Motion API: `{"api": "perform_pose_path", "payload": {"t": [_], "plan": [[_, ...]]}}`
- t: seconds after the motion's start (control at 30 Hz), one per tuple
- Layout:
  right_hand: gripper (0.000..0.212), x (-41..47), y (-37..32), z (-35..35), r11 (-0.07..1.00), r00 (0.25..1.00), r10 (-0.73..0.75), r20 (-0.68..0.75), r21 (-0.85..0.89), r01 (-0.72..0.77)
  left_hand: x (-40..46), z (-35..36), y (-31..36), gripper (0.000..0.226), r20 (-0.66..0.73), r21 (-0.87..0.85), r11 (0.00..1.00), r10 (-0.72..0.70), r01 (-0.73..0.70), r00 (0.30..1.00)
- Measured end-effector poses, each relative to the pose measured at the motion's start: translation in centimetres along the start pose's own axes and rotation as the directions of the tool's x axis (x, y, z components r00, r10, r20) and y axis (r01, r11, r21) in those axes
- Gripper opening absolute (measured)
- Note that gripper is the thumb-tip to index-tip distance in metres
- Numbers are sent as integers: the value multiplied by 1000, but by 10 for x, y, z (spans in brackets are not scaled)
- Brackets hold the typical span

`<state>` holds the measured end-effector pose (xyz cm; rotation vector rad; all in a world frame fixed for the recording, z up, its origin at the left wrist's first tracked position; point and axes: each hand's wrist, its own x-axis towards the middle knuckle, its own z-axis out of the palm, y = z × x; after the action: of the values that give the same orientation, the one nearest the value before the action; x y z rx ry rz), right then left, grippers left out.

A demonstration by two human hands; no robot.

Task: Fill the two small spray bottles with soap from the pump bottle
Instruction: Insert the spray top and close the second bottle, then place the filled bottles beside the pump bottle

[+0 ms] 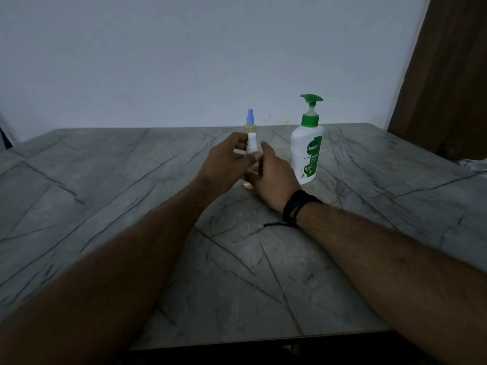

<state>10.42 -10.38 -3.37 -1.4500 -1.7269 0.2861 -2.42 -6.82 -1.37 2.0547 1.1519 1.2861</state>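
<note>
A white pump bottle [307,151] with a green pump head and green label stands upright on the grey marble table [131,206]. Left of it, a small spray bottle with a white sprayer top [251,145] stands near the table's middle. My left hand [226,164] pinches its white top with thumb and fingers. My right hand [274,177] wraps the bottle's lower body, which holds yellowish liquid and is mostly hidden. Behind them a second small spray bottle [250,122] with a blue cap and yellowish contents stands upright.
A pale wall rises behind the table's far edge. A brown curtain [445,75] hangs at the right. A black band circles my right wrist. The table's near edge runs along the bottom of the view.
</note>
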Motion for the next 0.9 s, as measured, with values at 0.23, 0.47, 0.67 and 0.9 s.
{"api": "perform_pose_path", "payload": {"t": [0.23,0.47,0.67,0.9], "plan": [[90,-2,-1,-1,1000,1000,2,19,-11,-1,-1,0,-15,49,95,225,973,27,-48,995],[80,-33,1,-24,987,990,-121,-71,-113,113,-3,-3,-20,52,100,270,963,-27,-1,995],[96,-46,38,-73,983,946,-22,-322,-180,-39,-1,-6,-22,58,136,318,948,-73,26,988],[132,-16,63,-71,968,960,248,-132,-6,-251,-2,-8,-18,59,170,383,922,-133,59,976]]}}
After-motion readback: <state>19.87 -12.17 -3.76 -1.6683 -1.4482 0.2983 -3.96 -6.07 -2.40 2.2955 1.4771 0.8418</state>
